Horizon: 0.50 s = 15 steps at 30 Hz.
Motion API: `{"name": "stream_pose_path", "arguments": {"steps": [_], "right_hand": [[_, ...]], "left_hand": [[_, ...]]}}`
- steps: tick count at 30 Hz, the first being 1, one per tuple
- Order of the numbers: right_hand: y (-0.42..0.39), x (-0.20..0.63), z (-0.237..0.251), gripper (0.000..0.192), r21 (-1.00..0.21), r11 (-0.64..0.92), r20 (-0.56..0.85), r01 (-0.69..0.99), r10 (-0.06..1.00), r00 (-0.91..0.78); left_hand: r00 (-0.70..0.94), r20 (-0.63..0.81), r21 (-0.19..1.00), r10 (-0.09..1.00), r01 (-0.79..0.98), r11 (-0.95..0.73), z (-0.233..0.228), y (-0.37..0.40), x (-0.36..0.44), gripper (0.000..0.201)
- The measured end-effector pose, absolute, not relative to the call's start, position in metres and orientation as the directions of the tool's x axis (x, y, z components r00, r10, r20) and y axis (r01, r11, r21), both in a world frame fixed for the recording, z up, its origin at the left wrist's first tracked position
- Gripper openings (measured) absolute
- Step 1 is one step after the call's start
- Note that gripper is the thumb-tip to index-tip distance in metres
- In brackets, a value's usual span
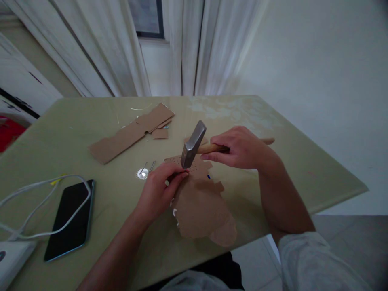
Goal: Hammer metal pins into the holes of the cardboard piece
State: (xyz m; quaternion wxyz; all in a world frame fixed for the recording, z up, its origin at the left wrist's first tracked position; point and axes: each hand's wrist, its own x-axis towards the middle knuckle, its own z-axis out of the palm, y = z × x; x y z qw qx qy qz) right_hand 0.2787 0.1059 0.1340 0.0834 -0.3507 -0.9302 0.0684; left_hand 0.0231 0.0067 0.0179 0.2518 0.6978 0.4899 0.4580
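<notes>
My right hand [239,147] is wrapped around the wooden handle of a hammer [194,143]. The hammer's metal head is tilted, its lower face right at the fingertips of my left hand [162,186]. Those fingers are pinched together over a piece of brown cardboard [200,206]; whatever they hold is hidden by the fingers and the hammer head. Rows of small punched holes dot the upper part of this cardboard, around the fingertips. Left of my left hand, thin nails [152,165] lie beside a shiny round disc [142,173].
Torn cardboard strips [130,135] lie farther back on the pale green table [291,161]. At the left are a dark phone [71,220], a looped white cable [39,234] and a white box-like device [15,262]. Curtains [188,48] hang behind the table.
</notes>
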Motion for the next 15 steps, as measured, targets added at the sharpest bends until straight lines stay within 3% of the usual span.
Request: {"name": "stream_pose_path", "arguments": {"steps": [15], "right_hand": [[0.1055,0.2773,0.134,0.047,-0.172,0.766,0.088,0.62,0.639,-0.765]], "left_hand": [[0.113,0.36,0.8,0.926,0.474,-0.369,0.0197,0.0058,0.0232,0.012]]}}
